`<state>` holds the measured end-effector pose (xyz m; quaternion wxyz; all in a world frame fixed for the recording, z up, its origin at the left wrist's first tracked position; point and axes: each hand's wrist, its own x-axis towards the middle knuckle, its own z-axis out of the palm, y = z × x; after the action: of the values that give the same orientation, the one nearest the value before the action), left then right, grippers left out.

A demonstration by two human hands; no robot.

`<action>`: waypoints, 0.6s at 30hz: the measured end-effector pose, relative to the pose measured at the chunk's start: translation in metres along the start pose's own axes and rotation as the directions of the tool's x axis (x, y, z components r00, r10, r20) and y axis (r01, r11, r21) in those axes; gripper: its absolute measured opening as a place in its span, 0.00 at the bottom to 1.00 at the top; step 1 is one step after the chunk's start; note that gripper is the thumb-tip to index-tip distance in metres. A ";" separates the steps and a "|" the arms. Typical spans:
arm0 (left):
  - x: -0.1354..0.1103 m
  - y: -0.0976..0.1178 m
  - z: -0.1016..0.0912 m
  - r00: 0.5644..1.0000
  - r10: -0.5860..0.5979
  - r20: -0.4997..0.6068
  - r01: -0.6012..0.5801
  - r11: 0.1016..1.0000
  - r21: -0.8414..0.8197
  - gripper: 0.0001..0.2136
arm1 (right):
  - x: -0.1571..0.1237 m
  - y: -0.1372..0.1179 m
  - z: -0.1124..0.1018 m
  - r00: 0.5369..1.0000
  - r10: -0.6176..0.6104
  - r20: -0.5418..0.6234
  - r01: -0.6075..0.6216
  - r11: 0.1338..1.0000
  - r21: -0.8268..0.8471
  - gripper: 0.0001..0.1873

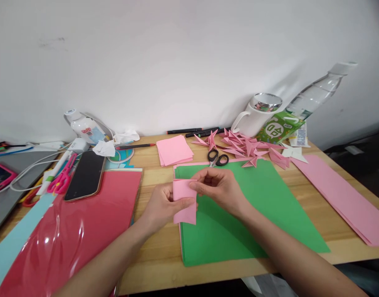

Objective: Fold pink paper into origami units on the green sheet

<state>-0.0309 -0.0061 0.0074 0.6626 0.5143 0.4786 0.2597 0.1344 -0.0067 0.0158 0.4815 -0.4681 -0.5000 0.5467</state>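
Between my hands is a small pink paper (183, 212), folded into an upright narrow rectangle. My left hand (164, 205) pinches it from the left, thumb across the front and the other fingers behind it. At the top right corner, my right hand (216, 185) grips the same paper between thumb and fingers. Below them lies a stack of green paper sheets (257, 222), with pink sheets showing at its left edge. Black-handled scissors (218, 159) rest at the top edge of the green stack. A pile of square pink papers (174, 150) sits just beyond my hands.
Folded pink paper pieces (242, 144) heap before a white mug (257, 119), a green carton (279, 128) and a water bottle (319, 90). Pink strips (347, 202) lie right. Leftward are a phone (86, 175), pink scissors (63, 175) and a red plastic-wrapped pack (84, 231).
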 end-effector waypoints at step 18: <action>-0.001 0.003 0.002 0.999 -0.019 0.039 0.021 0.998 -0.053 0.15 | -0.005 0.007 0.000 0.966 -0.242 -0.086 0.234 0.968 -0.094 0.06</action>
<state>-0.0297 -0.0071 0.0104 0.6878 0.4964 0.4639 0.2557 0.1348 -0.0119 0.0091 0.5476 -0.4503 -0.5508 0.4403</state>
